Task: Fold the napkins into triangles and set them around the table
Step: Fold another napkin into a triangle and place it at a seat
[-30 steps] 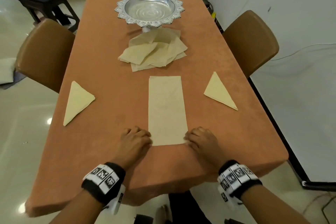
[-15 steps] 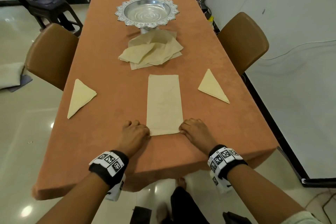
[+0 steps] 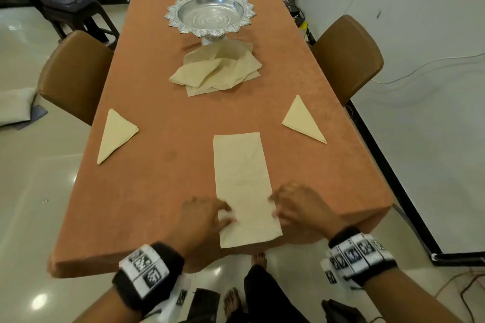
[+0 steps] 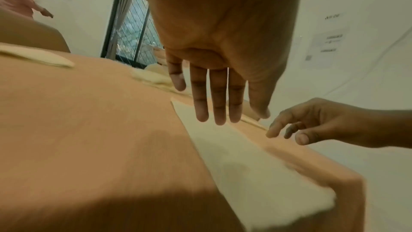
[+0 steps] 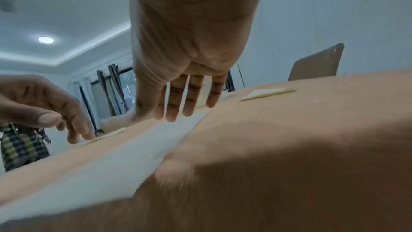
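A long cream napkin (image 3: 242,178) folded to a rectangle lies lengthwise on the orange table (image 3: 157,191), its near end at the front edge. My left hand (image 3: 210,214) is at its left side, my right hand (image 3: 291,202) at its right side, both blurred. In the left wrist view the left fingers (image 4: 219,101) hang straight above the napkin (image 4: 245,156). The right wrist view shows the right fingers (image 5: 189,98) straight above the napkin (image 5: 111,165). Neither hand holds anything. Two folded triangles lie on the table: one at the left (image 3: 115,134), one at the right (image 3: 303,120).
A loose pile of unfolded napkins (image 3: 217,71) lies mid-table in front of a silver pedestal bowl (image 3: 246,14). Brown chairs stand at the left (image 3: 76,73) and right (image 3: 346,57) sides. My feet show below the front edge.
The napkin has slid toward me until its near end reaches the table's front edge. Both hands have let go of its near corners and now hover open beside it.
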`<action>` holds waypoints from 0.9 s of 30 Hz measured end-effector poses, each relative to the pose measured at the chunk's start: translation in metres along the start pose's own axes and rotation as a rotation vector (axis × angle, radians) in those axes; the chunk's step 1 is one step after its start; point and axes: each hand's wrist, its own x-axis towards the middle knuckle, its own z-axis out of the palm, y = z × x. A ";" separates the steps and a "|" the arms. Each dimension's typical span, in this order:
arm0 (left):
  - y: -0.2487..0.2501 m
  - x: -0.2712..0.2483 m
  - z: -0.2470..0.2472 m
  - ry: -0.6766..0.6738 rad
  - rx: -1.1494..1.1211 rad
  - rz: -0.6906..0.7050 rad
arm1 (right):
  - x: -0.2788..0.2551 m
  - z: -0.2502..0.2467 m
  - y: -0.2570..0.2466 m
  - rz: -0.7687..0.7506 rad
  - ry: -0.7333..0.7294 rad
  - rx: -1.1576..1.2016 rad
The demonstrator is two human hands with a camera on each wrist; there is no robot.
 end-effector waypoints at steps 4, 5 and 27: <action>-0.030 0.084 -0.046 0.115 0.024 -0.131 | 0.073 -0.039 0.016 0.134 0.167 -0.021; -0.039 0.105 -0.054 0.099 0.021 -0.171 | 0.093 -0.046 0.022 0.166 0.166 -0.034; -0.112 0.216 -0.051 -0.019 -0.592 -0.369 | 0.231 -0.066 0.064 0.202 -0.108 0.300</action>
